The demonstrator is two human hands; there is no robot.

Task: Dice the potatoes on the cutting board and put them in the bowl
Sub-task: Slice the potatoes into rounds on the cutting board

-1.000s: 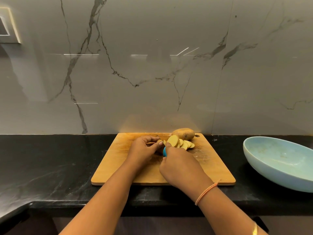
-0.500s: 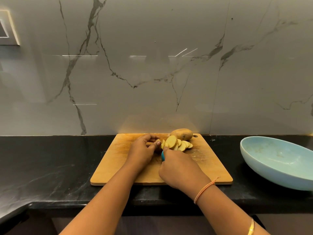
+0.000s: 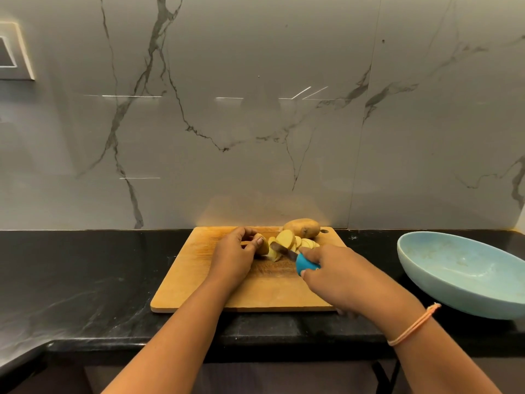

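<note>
A wooden cutting board (image 3: 199, 282) lies on the black counter. At its far right corner sits a whole brown potato (image 3: 301, 227). In front of it lies a fan of pale potato slices (image 3: 295, 241). My left hand (image 3: 233, 253) pinches a potato end piece (image 3: 263, 245) against the board. My right hand (image 3: 341, 275) grips a knife with a blue handle (image 3: 305, 264); its blade (image 3: 282, 250) points left, lying across the slices beside the held piece. The light blue bowl (image 3: 466, 273) stands to the right of the board, with nothing in it.
The black stone counter (image 3: 85, 274) runs left and right, its front edge close to my body. A marble wall stands right behind the board. A white switch plate (image 3: 14, 52) hangs on the wall at upper left.
My right hand has drawn back to the right, so the blue handle and the blade now show. My left hand keeps its hold on the potato piece.
</note>
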